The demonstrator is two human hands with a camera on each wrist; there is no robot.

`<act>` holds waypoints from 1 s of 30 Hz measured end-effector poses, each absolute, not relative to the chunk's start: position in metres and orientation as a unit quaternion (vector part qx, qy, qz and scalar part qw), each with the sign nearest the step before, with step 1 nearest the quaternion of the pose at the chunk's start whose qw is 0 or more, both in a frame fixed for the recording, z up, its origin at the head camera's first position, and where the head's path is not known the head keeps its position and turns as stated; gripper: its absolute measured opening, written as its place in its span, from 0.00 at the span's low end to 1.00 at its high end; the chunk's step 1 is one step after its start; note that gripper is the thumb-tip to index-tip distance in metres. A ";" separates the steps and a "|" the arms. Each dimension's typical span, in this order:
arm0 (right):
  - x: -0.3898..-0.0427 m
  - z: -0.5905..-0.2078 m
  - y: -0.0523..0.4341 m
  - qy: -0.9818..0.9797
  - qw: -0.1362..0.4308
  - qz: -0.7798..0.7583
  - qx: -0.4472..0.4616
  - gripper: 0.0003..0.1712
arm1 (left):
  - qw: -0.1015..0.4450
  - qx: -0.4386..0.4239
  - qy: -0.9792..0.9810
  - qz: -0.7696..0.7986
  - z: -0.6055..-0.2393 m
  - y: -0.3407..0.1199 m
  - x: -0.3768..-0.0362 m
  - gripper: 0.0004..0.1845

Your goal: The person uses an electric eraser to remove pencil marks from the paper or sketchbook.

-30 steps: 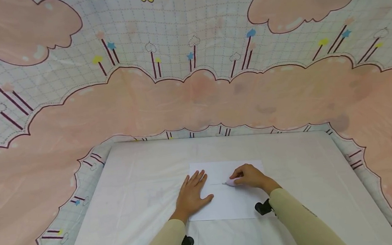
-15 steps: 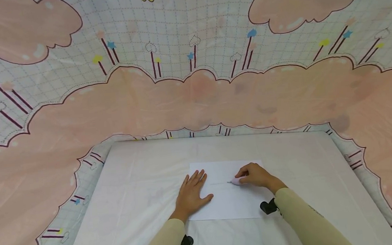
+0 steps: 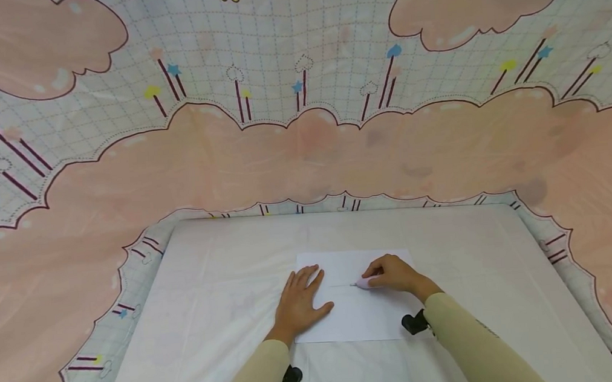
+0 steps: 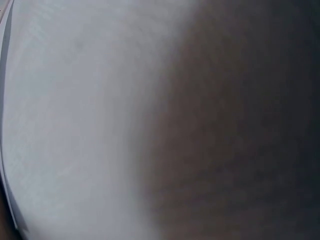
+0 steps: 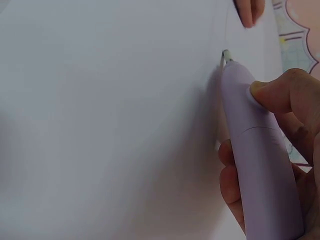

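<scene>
White-covered desk [image 3: 197, 322]: left hand [image 3: 299, 304] flat on thin white paper sheet [image 3: 358, 320]; right hand [image 3: 395, 274] pinches rigid lilac plastic pen [image 5: 255, 165] mid-barrel, likely light and smooth.

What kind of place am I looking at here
Probably a staged tabletop set rather than a lived-in room: a white-covered table, a cartoon cloud backdrop behind it, and one sheet of paper where the right hand holds a lilac pen.
</scene>
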State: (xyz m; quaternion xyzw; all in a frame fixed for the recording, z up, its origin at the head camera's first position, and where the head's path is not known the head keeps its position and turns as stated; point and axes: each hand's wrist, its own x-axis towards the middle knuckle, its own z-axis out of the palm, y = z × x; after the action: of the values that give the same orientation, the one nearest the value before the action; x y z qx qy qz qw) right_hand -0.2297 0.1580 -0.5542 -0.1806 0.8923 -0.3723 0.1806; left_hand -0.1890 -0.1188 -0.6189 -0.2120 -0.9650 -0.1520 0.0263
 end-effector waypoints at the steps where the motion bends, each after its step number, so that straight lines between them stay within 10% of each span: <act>1: -0.230 -0.554 0.159 0.893 0.181 -0.373 -0.177 0.08 | 0.028 -0.212 -0.965 -0.154 -0.619 -0.119 -0.189 0.41; 30: -0.230 -0.558 0.155 0.896 0.169 -0.368 -0.183 0.07 | 0.032 -0.209 -0.967 -0.144 -0.620 -0.120 -0.190 0.42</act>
State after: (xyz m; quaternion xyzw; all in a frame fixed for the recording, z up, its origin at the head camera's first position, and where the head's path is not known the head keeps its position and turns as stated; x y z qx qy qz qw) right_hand -0.2298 0.1546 -0.5580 -0.1827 0.8956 -0.3685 0.1695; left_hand -0.1898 -0.1199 -0.6198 -0.2088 -0.9667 -0.1443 0.0317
